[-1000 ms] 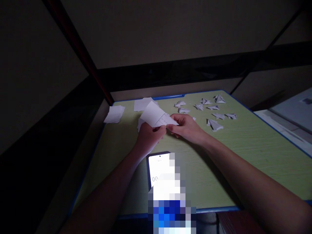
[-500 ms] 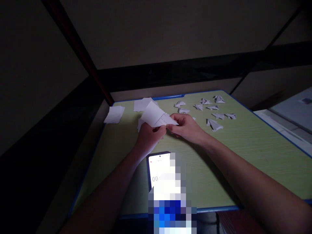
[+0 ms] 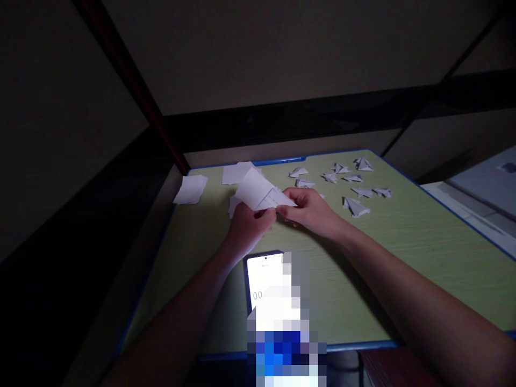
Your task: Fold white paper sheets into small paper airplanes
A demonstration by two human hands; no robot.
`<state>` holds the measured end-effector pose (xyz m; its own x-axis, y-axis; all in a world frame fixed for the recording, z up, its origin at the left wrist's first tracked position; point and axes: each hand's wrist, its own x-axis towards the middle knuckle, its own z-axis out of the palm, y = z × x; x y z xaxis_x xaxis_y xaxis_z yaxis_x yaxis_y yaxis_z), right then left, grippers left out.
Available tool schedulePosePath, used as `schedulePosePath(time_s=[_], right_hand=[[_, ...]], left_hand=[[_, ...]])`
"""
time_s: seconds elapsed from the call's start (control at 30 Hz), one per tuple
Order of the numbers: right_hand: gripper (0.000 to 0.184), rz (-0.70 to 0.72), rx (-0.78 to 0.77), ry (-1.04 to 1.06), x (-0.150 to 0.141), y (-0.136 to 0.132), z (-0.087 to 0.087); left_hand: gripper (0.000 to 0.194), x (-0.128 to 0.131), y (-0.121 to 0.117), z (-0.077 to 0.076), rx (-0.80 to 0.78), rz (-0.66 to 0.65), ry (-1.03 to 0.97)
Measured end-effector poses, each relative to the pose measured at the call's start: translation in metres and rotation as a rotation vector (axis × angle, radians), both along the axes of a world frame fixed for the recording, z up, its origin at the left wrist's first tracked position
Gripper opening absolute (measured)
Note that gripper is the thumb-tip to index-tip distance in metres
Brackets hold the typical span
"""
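One left hand and one right hand pinch one folded sheet.

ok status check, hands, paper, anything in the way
Left hand and right hand both gripping. Folded paper between them, narrow end at the right hand. Lit phone nearer the wearer; nothing visibly blocking.

The person's bare left hand and bare right hand join uncovered, smoothly tapering forearms, narrowest at the wrists.
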<state>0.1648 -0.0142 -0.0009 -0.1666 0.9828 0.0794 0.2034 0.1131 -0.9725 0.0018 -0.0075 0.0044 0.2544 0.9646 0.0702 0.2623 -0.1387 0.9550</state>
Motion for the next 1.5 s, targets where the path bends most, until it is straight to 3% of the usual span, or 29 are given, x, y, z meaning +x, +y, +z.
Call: schedulePosePath(time_s=[0.57,1.5], right_hand=[[0.018,0.023,-0.039,0.052,0.0013,-0.0006,0.0028],[0.013,0.058,-0.071,0.106,0.0026,-0.0003,0.0043]], left_hand=[[0.017,-0.0012,0.0006,0.0011,-0.081,-0.009,-0.053],[0.011,-0.0036,0.0045,0.0013,-0.060,-0.052,-0.113]])
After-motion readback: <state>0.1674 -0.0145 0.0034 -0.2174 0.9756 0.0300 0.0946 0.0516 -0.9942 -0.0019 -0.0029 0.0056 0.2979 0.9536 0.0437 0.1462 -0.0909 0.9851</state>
